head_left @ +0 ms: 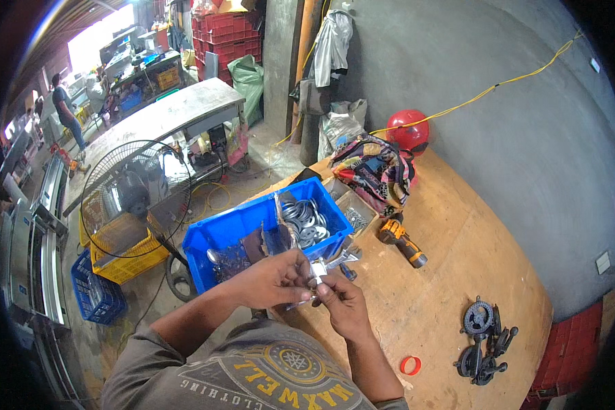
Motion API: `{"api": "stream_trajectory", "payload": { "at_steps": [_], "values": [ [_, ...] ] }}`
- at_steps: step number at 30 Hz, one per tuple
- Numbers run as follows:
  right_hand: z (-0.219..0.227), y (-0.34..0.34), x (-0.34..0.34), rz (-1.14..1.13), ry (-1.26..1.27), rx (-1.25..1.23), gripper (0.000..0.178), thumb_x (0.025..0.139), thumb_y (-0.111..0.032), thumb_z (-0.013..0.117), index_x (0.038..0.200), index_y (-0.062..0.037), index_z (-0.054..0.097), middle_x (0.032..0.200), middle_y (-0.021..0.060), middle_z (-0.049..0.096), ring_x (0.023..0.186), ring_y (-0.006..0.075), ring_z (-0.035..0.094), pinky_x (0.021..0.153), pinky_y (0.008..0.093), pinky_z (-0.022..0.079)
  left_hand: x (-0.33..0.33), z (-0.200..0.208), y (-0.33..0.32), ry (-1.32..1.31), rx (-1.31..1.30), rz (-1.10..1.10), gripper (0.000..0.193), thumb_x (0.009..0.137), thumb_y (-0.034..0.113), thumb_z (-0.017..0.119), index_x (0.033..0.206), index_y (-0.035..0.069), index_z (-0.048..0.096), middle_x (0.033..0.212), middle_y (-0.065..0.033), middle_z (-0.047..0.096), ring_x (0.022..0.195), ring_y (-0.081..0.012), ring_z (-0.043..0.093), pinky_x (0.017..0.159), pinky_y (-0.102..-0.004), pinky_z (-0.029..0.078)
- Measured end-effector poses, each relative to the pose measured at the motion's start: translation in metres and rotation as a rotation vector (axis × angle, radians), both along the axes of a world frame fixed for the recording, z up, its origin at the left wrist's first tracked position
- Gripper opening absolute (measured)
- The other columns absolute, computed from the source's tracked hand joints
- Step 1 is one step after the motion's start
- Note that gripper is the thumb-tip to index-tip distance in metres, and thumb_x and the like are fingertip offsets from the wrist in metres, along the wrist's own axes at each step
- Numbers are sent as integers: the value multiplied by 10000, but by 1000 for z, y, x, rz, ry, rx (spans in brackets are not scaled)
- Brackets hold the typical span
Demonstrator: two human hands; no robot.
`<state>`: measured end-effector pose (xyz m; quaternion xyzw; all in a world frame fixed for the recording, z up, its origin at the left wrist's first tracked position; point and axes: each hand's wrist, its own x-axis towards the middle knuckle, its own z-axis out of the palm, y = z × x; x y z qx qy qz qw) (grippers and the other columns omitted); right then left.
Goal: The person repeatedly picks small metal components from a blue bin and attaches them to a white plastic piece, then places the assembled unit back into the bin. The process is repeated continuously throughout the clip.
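Observation:
Close in front of my body, both hands meet around a small silvery metal part point(319, 269), whose kind I cannot make out. My left hand point(275, 279) is closed at its upper left, fingertips pinching it. From below right, my right hand point(344, 305) grips it between thumb and fingers. Just beyond them stands a blue plastic bin point(234, 223) with a divider. Silver metal rings point(306, 220) fill its right part, and small loose hardware point(232, 262) lies in its left part. A bright metal bracket-like piece point(343, 257) shows beside the bin's near right corner.
On the wooden table point(458, 273) lie a yellow-and-black cordless drill point(402, 240), a red ring point(410, 365) and black handwheel parts point(482, 342). A patterned cloth bag point(376, 171) and red helmet point(408, 131) stand behind. At left are a fan point(135, 191) and yellow crate point(126, 249).

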<state>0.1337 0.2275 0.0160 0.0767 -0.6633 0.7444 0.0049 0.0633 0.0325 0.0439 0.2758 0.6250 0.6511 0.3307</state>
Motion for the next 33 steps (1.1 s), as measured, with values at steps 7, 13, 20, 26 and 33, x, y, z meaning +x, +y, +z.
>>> {"api": "stream_trajectory", "payload": {
  "at_steps": [7, 13, 20, 26, 33],
  "values": [
    [-6, -7, 2, 7, 73, -49, 210, 954, -135, 623, 1084, 24, 667, 1038, 104, 584, 983, 184, 578, 821, 289, 464, -1, -11, 3, -168, 138, -32, 304, 899, 0, 668, 1079, 38, 426, 977, -90, 655, 885, -148, 652, 749, -282, 541],
    [-12, -5, 9, -21, 183, -9, 303, 916, -182, 683, 1158, -1, 663, 1138, 130, 585, 1022, 213, 589, 846, 337, 491, 4, -14, 8, -273, 257, -5, 283, 909, 32, 665, 1091, 41, 449, 971, -79, 654, 872, -149, 663, 744, -272, 546],
    [-12, 5, 5, -63, 475, 384, 265, 872, -154, 714, 1122, -70, 687, 1129, 202, 584, 998, 310, 619, 826, 363, 504, 6, -11, 6, -331, 262, -60, 198, 973, 192, 615, 1081, 52, 526, 948, -54, 627, 850, -126, 629, 761, -276, 516],
    [-8, 2, 9, -109, 528, 527, 277, 838, -132, 743, 1109, -92, 697, 1106, 224, 584, 955, 342, 626, 792, 377, 513, 4, -10, 7, -347, 178, -25, 209, 983, 238, 603, 1045, 44, 554, 944, -36, 620, 864, -121, 624, 779, -266, 506],
    [-2, -2, 13, -176, 496, 547, 353, 836, -101, 737, 1186, -125, 697, 1117, 203, 592, 977, 334, 624, 819, 365, 506, 10, -3, 7, -149, 176, -20, 227, 929, 93, 662, 1103, 40, 525, 1010, -37, 615, 979, -115, 601, 868, -276, 481]
  ]
}}
